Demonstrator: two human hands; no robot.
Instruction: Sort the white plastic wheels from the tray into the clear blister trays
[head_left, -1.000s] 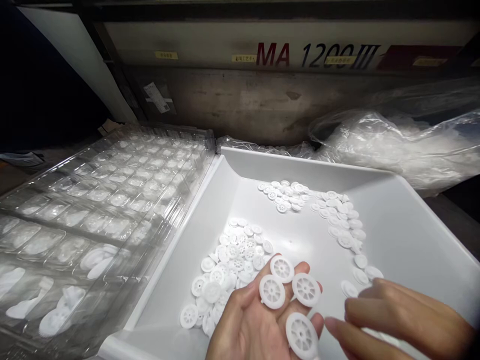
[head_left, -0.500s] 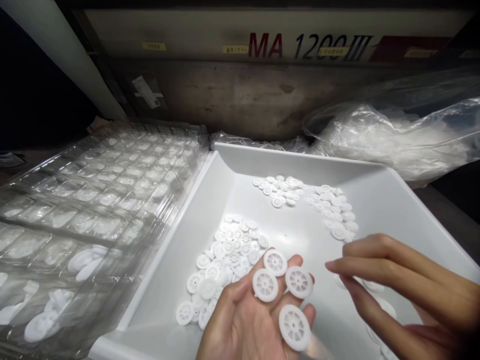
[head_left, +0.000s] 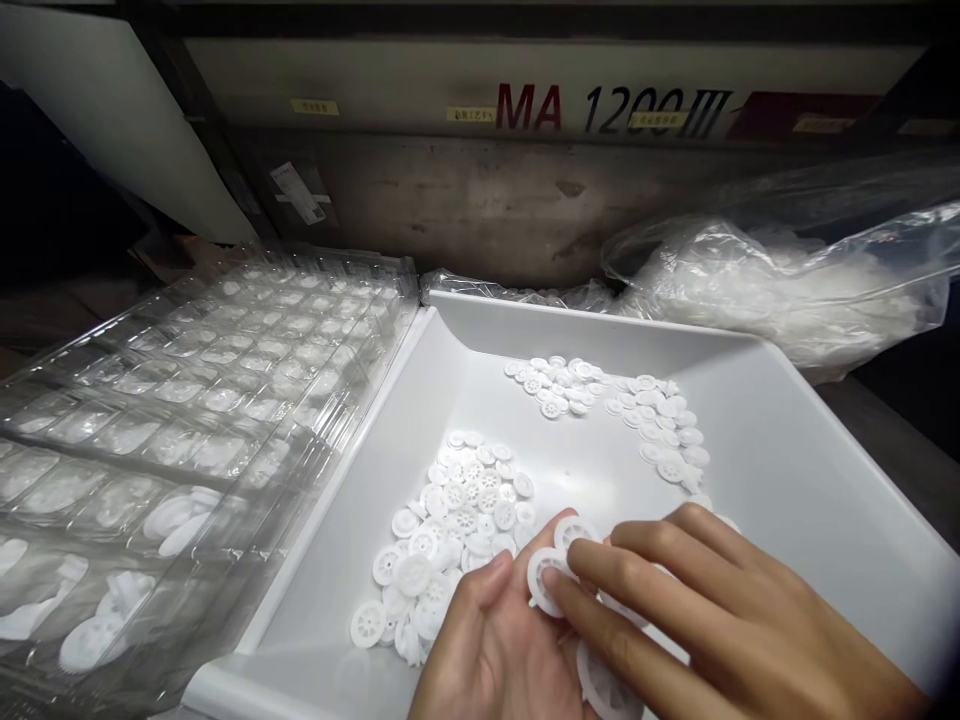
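My left hand (head_left: pixel 506 640) is palm up and cupped, with several round, spoked white plastic wheels lying on its palm and fingers. Over it reaches my right hand (head_left: pixel 690 600), back upward, its fingertips on a white plastic wheel (head_left: pixel 541 582) at the left of the group. Another wheel (head_left: pixel 576 530) shows just behind that one, and a larger wheel (head_left: pixel 600 690) is half covered below. The right hand hides the remaining wheels in part. Both hands are above a light grey tray (head_left: pixel 442 375), beside a heap of similar wheels (head_left: pixel 465 510).
Two smaller groups of white wheels lie farther back, one in the middle (head_left: pixel 555 385) and one at the right (head_left: pixel 664 425). Clear plastic blister trays (head_left: pixel 225 350) with white parts stand along the left. A clear bag of white pieces (head_left: pixel 787 285) rests behind the tray's right corner.
My right hand has moved left and down onto the wheels in my left palm, covering some of them. Half a second ago it was apart from them, to the right.
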